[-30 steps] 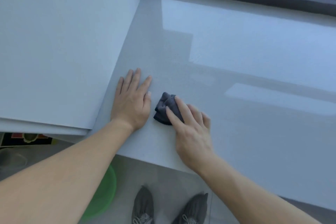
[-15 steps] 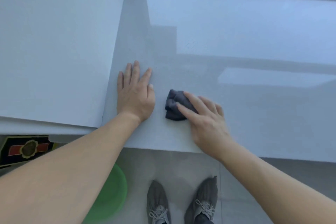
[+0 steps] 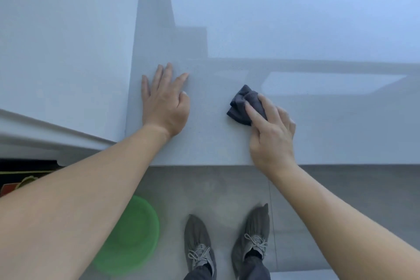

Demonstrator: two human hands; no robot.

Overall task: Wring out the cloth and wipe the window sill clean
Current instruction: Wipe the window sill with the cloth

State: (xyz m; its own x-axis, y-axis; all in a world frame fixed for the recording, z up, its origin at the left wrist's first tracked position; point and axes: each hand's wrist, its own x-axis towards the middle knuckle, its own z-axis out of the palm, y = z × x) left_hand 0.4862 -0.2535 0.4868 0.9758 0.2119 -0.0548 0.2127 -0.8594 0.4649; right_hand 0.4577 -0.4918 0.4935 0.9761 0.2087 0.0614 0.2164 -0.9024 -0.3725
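A small dark grey cloth (image 3: 238,107), bunched up, lies on the pale grey glossy window sill (image 3: 295,41) not far from its front edge. My right hand (image 3: 272,138) presses down on the cloth's right part with its fingers laid over it. My left hand (image 3: 164,107) rests flat on the sill to the left of the cloth, fingers spread and straight, a hand's width apart from it. The part of the cloth under my right fingers is hidden.
A white wall face (image 3: 63,41) bounds the sill on the left. Below the sill's front edge is grey floor with a green basin (image 3: 129,236) at the left and my two grey shoes (image 3: 200,248) in the middle. The dark window frame runs along the top.
My right hand has slid the cloth to the right along the sill, away from my left hand. The left hand stays flat in its place.
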